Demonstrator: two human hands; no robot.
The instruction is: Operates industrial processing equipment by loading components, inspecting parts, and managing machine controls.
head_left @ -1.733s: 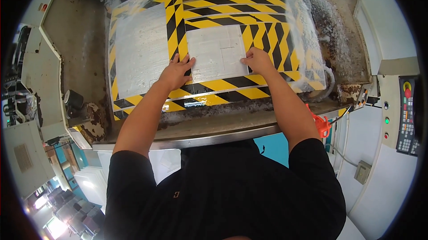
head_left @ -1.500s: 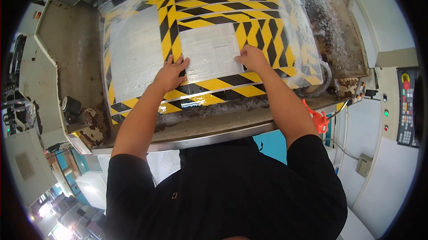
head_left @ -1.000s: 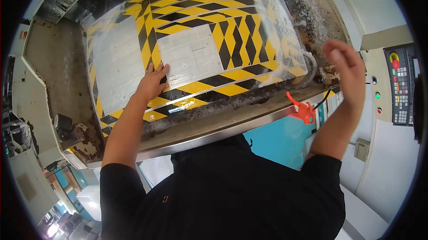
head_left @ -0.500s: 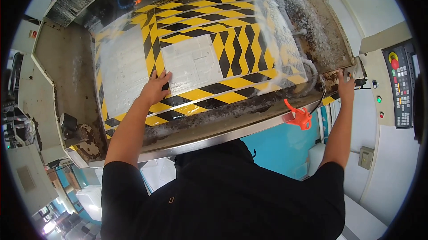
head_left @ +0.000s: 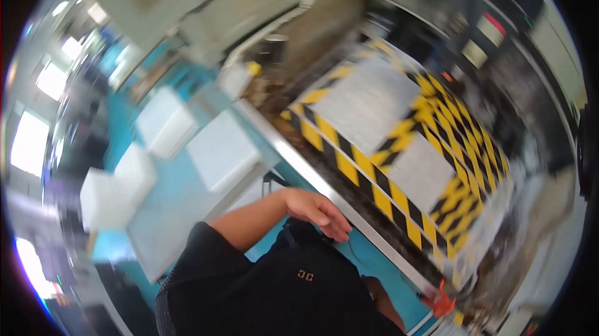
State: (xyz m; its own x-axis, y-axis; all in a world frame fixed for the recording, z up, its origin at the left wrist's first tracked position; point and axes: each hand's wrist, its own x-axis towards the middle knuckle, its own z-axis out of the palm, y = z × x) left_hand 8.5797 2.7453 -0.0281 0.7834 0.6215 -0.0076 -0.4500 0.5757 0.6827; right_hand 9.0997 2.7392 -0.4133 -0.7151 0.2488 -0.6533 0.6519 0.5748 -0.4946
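My left hand (head_left: 317,211) hangs in front of my body beside the machine's metal front edge (head_left: 312,177), apart from it. Its fingers are stretched out and hold nothing. Of my right arm only a bit of forearm (head_left: 385,305) shows at the lower edge; the hand itself is out of sight. To the right, inside the machine, lies a flat panel surface covered in yellow-and-black striped tape (head_left: 346,164), with a larger bare grey patch (head_left: 368,102) and a smaller one (head_left: 423,174). Neither hand touches it.
An orange-red trigger-like tool (head_left: 442,301) hangs at the machine's front edge. A dark cylinder (head_left: 273,49) stands at the machine's left corner. On the left, a table (head_left: 165,224) carries white block-like stacks (head_left: 223,149). Whitish wet residue (head_left: 527,202) covers the machine's right side.
The view has swung left, bringing the table and white stacks in. My left hand has come off the striped surface to my body; my right hand has left the picture.
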